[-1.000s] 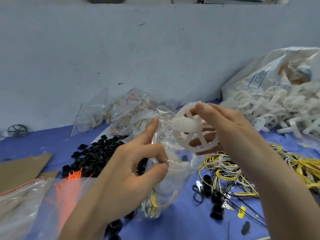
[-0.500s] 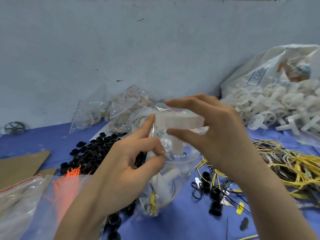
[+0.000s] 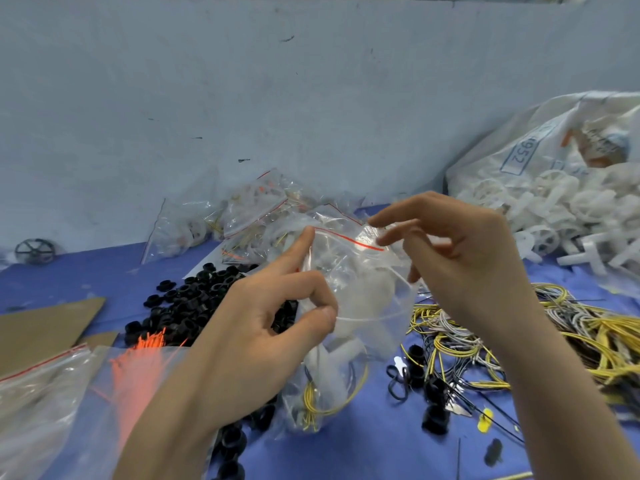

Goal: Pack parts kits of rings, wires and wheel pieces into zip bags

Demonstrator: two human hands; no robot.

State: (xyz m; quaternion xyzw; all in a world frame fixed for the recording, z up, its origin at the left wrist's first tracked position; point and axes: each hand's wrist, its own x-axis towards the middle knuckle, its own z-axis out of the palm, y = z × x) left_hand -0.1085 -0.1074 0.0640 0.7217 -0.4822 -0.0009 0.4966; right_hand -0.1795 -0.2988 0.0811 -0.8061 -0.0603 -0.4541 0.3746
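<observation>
A clear zip bag with a red-lined mouth hangs above the blue table at centre. My left hand pinches its left side between thumb and middle finger, the index finger lying along the mouth. A white wheel piece sits inside the bag, over white pieces and a coil of yellow wire at the bottom. My right hand hovers at the right end of the mouth, fingers loosely bent, fingertips at the rim, holding nothing.
Black rings are heaped left of the bag. Yellow and grey wires tangle on the right. A big sack of white wheel pieces fills the far right. Packed bags lie behind; orange ties and cardboard at left.
My right hand carried the white wheel piece over the bag's mouth, let it drop inside, and now has its fingers spread free at the rim. My left hand kept its pinch.
</observation>
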